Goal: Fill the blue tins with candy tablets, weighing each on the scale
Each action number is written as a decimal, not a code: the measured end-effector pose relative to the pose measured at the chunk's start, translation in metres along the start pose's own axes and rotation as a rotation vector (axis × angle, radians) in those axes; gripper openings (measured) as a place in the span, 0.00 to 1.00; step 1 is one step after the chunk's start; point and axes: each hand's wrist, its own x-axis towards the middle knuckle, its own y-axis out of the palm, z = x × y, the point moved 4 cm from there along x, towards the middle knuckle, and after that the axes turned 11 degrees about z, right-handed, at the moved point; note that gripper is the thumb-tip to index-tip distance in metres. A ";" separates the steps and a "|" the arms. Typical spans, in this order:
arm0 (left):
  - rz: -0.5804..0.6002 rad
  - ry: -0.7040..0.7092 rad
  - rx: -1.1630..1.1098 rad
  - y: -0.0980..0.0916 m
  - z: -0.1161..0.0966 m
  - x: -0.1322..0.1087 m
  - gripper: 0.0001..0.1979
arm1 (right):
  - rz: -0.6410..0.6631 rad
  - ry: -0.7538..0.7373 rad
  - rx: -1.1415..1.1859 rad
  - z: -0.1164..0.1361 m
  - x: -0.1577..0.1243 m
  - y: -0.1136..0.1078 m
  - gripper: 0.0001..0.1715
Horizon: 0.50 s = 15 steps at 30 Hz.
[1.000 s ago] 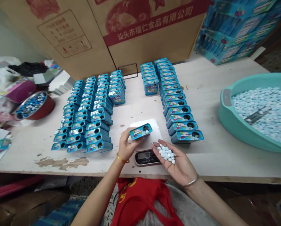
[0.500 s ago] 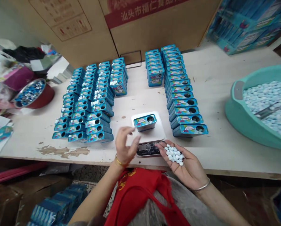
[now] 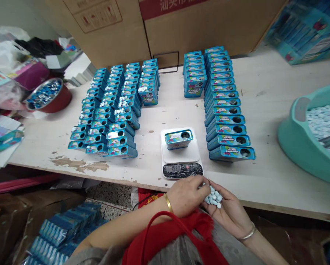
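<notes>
Near the table's front edge, my right hand is palm up and cupped, holding a small heap of pale blue candies. My left hand reaches across to it, its curled fingers on the candies; its fingertips are partly hidden. Just beyond both hands, a white kitchen scale shows a lit number of several digits. On its platform stands a blue candy tin with a round hole in its top. Neither hand touches the tin.
Left stand rows of tins, many with candies on top; right, more tins with dark holes. A turquoise tub holds candies and a scoop. Far left is a red bowl of shiny wrapped pieces. A large carton stands behind.
My left hand has moved from beside the tin down and right onto the candies in my right palm. The scale's reading has gone from zero to a larger number. The view has shifted.
</notes>
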 end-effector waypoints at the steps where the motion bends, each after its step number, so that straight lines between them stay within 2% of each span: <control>1: -0.008 -0.007 0.004 0.000 0.000 -0.001 0.07 | 0.004 0.001 0.002 0.000 0.000 0.001 0.16; 9: -0.081 0.012 0.008 -0.002 0.003 -0.004 0.09 | 0.038 0.023 0.048 -0.002 0.003 0.007 0.16; 13: -0.160 0.072 -0.092 -0.022 0.011 -0.002 0.06 | 0.073 0.007 0.093 0.001 0.011 0.020 0.16; 15: -0.267 0.089 -0.187 -0.041 0.021 0.000 0.05 | 0.106 -0.025 0.113 0.004 0.015 0.030 0.16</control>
